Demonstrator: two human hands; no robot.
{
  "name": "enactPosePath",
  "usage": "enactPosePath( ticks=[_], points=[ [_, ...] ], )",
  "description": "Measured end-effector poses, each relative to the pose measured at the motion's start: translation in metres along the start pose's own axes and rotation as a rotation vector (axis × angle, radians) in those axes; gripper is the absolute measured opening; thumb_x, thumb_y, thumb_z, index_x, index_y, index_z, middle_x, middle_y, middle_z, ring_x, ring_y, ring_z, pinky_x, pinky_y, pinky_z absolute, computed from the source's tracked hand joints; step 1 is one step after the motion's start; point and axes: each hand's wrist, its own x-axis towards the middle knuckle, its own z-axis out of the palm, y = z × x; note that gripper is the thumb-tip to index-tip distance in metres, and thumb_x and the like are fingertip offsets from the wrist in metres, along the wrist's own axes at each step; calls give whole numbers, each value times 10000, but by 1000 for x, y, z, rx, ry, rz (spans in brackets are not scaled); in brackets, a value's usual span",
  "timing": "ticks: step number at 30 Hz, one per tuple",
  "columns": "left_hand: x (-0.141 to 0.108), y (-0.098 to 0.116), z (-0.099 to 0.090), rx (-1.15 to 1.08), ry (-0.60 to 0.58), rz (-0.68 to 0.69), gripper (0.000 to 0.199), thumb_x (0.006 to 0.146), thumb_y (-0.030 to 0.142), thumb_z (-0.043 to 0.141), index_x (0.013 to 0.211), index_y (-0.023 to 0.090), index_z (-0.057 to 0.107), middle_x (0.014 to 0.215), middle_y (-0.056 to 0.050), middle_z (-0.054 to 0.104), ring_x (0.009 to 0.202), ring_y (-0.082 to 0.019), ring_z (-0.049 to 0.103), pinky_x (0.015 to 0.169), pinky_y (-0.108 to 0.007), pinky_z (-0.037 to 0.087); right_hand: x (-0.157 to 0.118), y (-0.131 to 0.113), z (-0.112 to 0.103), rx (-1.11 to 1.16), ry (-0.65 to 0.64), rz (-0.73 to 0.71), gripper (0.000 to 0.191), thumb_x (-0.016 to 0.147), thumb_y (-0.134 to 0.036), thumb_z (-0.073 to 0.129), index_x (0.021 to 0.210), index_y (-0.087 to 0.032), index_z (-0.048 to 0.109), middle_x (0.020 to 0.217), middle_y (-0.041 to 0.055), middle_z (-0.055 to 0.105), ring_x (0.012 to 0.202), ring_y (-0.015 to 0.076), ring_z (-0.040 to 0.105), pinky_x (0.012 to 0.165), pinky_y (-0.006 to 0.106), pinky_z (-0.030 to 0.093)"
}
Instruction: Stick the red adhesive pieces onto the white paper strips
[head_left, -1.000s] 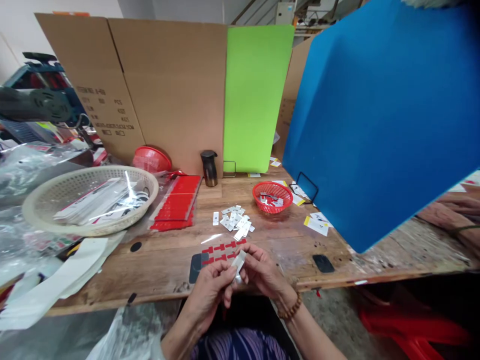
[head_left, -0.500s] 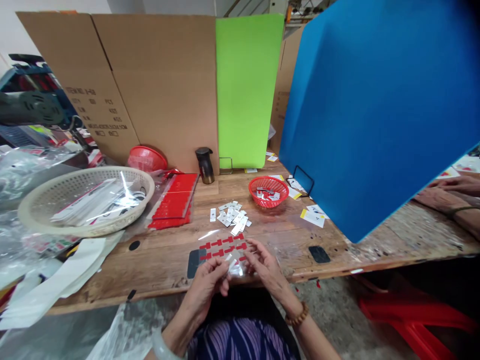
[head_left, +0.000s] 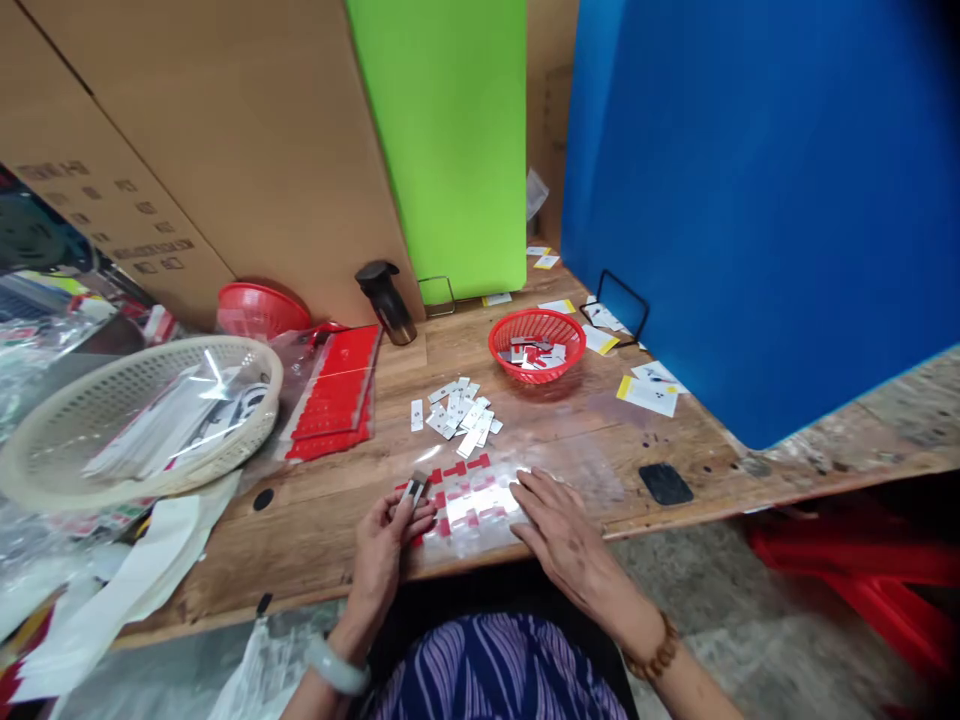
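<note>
My left hand (head_left: 381, 545) pinches a small grey-and-white rectangular piece (head_left: 415, 487) between thumb and fingers, over the left edge of a clear plastic sheet. That clear sheet (head_left: 495, 535) lies at the table's front and carries rows of red T-like shapes (head_left: 459, 470); glare washes out its middle. My right hand (head_left: 566, 540) rests on the sheet's right part, palm down with fingers extended. Beyond the sheet is a loose pile of small white rectangular pieces (head_left: 469, 420) with dark marks. A red basket (head_left: 536, 376) behind the pile holds similar white pieces and some red ones.
At left are a cream basket (head_left: 22, 480) of bagged cards and red sheets (head_left: 337, 385). A dark flask (head_left: 386, 303) stands by the cardboard (head_left: 262, 130). Green (head_left: 457, 140) and blue (head_left: 720, 200) panels rise behind the table. A black patch (head_left: 665, 484) lies right.
My left hand has moved left with the small piece. My right hand has shifted right and flattened on the sheet. The camera view has tilted and moved closer to the table.
</note>
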Motion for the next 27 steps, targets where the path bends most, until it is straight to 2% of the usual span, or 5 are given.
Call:
enactPosePath(
  ticks=[6, 12, 18, 23, 27],
  points=[
    [-4, -5, -2, 141, 28, 18, 428, 681, 390, 727, 959, 126, 538, 776, -85, 740, 683, -195, 711, 641, -251, 577, 1, 4, 3, -8, 15, 6, 390, 875, -194, 489, 1265, -178, 506, 1304, 99, 551, 1246, 256, 449, 954, 434, 422],
    [-7, -4, 3, 159, 116, 7, 469, 645, 453, 734, 934, 131, 552, 813, -87, 743, 634, -197, 703, 566, -248, 566, -1, 10, 3, -40, -51, 4, 450, 852, -170, 492, 1301, -201, 476, 1313, 80, 545, 1218, 261, 480, 914, 413, 433],
    [-5, -12, -2, 165, 87, 16, 427, 676, 426, 726, 953, 145, 561, 822, -71, 744, 637, -180, 701, 598, -238, 563, 0, 14, 11, 61, -28, 74, 417, 839, -223, 520, 1253, -268, 518, 1257, 82, 587, 1151, 306, 530, 852, 459, 455],
    [3, -8, -4, 59, 23, -77, 483, 598, 421, 784, 920, 137, 562, 806, -73, 739, 738, -215, 711, 594, -238, 576, 30, 4, -3, 144, 8, 166, 345, 888, -223, 459, 1222, -264, 530, 1225, 84, 590, 1129, 261, 531, 933, 456, 425],
    [8, 0, -5, -80, -50, -170, 473, 542, 363, 830, 867, 134, 574, 896, -84, 726, 841, -247, 701, 611, -257, 591, 67, -6, -18, 121, -63, -26, 285, 911, -207, 424, 1167, -234, 547, 1180, 81, 591, 1129, 228, 504, 953, 419, 399]
  ],
)
